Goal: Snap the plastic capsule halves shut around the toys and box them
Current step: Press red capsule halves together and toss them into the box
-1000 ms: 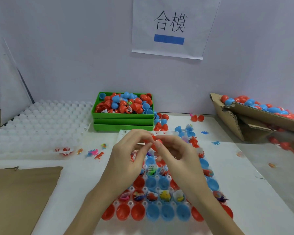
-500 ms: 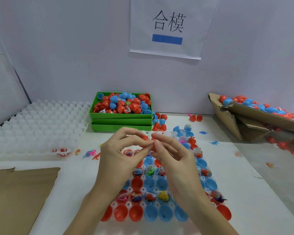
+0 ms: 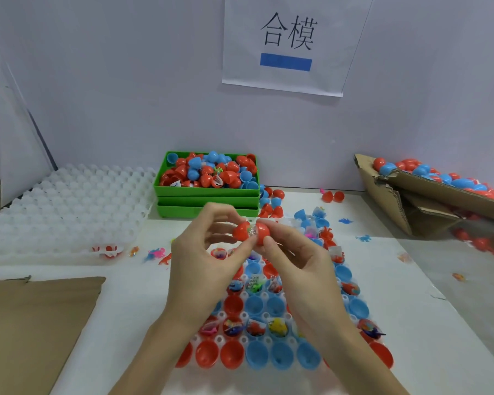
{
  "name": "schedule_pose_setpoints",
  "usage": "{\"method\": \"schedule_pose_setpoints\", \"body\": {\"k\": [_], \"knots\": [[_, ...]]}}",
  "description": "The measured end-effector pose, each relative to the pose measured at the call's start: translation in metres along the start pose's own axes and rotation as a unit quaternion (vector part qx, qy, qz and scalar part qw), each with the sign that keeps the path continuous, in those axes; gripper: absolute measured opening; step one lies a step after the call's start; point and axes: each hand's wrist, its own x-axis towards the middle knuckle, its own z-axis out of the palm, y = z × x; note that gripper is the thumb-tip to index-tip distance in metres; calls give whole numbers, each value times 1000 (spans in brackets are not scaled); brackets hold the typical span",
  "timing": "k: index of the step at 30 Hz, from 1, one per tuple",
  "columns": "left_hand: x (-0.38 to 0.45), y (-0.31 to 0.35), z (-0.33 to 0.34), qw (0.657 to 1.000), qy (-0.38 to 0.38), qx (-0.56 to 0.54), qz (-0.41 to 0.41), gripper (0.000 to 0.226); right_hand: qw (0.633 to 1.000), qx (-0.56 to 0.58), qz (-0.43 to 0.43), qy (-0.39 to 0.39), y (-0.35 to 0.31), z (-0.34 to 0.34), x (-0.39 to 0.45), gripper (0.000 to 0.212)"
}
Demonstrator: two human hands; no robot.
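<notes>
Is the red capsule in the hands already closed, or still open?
Still open. The red capsule shows a gap between its halves with a wrapped toy visible inside; left hand and right hand each grip one half.

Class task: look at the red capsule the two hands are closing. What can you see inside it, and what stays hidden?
Between the two red capsule halves, a clear crinkled wrapper shows in the gap. The toy inside cannot be made out; the shells and the fingers of the left hand and right hand cover it.
</notes>
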Motion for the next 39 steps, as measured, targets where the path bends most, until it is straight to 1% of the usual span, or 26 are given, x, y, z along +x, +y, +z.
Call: {"method": "schedule_pose_setpoints", "body": {"k": [1,3,6,8,10,15,19,22,24,28,30,31,32,33,34,35,36,39], "knots": [[0,1,0,1000,3,-9,-12,29,1000,-13,-6,-2,0,0,0,22],[0,1,1,1000,-5,-20,-12,23,1000,-22,-15,-5,-2,-2,0,21],[2,-2,0,997,-40,-60,0,18,1000,-13,-13,-1,-3,-4,1,19],[2,-4,-1,996,-70,-58,19,20,1000,-10,-15,3,-3,-5,1,19],[2,-3,-2,995,-82,-53,23,26,1000,-18,-20,4,-4,-5,1,18],[0,-4,-1,995,-64,-72,8,34,998,-51,-43,-2,-6,-6,3,19],[1,-4,1,993,-62,-96,12,35,992,-95,-80,-11,-6,-9,4,23],[0,-4,3,992,-63,-108,-5,37,993,-90,-82,-6,-3,-9,4,23],[-2,-3,4,994,-67,-86,-6,39,995,-70,-64,1,-2,-8,4,21],[-6,-1,8,996,-80,7,30,50,999,-27,-25,-4,-2,-8,2,17],[-8,0,10,997,-58,26,39,47,1000,7,-1,-21,-2,-7,1,19],[-9,0,10,998,-46,20,30,43,998,53,23,-36,-1,-6,1,22],[-9,1,10,999,-41,0,15,41,987,135,59,-58,-2,-5,1,26],[-8,2,8,999,-46,-25,2,40,966,223,98,-84,-3,-4,1,33],[-7,3,7,997,-57,-44,-5,40,942,288,128,-112,-5,-3,1,39],[-6,4,6,996,-71,-55,-5,41,926,319,146,-140,-6,-3,1,43],[-5,6,5,994,-87,-63,1,44,918,327,154,-161,-7,-4,2,43],[-3,7,1,989,-119,-83,21,51,912,333,156,-181,-7,-5,4,39]]}}
